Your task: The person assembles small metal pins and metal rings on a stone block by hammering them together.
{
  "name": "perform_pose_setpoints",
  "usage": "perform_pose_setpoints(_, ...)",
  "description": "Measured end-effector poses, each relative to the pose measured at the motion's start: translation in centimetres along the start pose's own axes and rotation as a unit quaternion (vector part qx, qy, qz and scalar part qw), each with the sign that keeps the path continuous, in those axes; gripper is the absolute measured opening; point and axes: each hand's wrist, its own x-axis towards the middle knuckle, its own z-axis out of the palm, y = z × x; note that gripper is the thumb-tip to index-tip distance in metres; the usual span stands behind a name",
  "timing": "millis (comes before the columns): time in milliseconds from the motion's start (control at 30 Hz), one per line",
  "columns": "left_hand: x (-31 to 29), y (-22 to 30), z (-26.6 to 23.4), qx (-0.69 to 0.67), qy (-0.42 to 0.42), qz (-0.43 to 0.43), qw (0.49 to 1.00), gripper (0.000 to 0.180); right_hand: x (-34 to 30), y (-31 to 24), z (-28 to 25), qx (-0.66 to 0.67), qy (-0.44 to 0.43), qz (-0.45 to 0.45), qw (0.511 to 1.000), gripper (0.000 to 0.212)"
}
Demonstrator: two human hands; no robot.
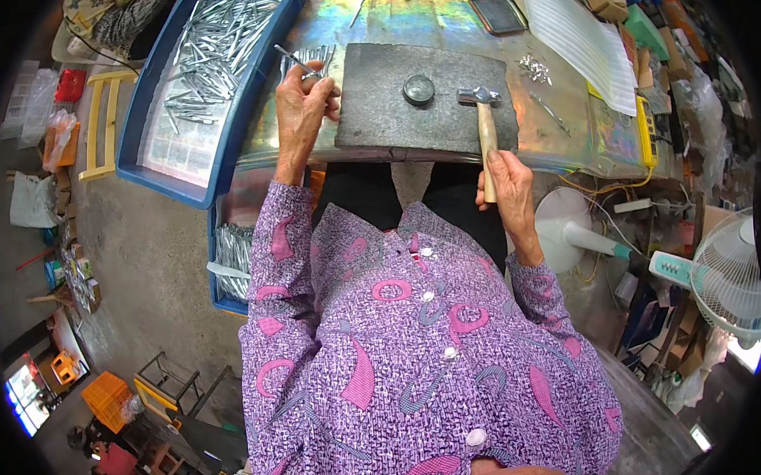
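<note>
The left hand [303, 108] pinches 1 slim metal piece [293, 57], apparently slanting up-left, left of the round block [418, 90] on the dark mat [375, 123]; the right hand [511, 183] grips a hammer [487, 135], its head nearer the block.

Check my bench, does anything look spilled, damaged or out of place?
Two things, perhaps. The small silver bits right of the dark mat lie in a loose, uncontained heap, so they may be spilled or deliberately placed. One slim metal piece lies alone nearby, away from those in the blue tray.
</note>
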Motion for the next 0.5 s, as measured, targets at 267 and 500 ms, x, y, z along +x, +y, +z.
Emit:
perform_pose_setpoints(267,1.8,-1.9,-3.4,0.447,0.000,0.037,0.894,0.041,-0.6,1.0,-0.4,-0.065,0.005,-0.007,0.998,0.032)
perform_pose_setpoints(500,3.0,-2.9,-1.2,0.524,-0.020,0.075,0.848,0.021,-0.6,0.7,-0.2,-0.083,-0.011,-0.002,0.997,0.031)
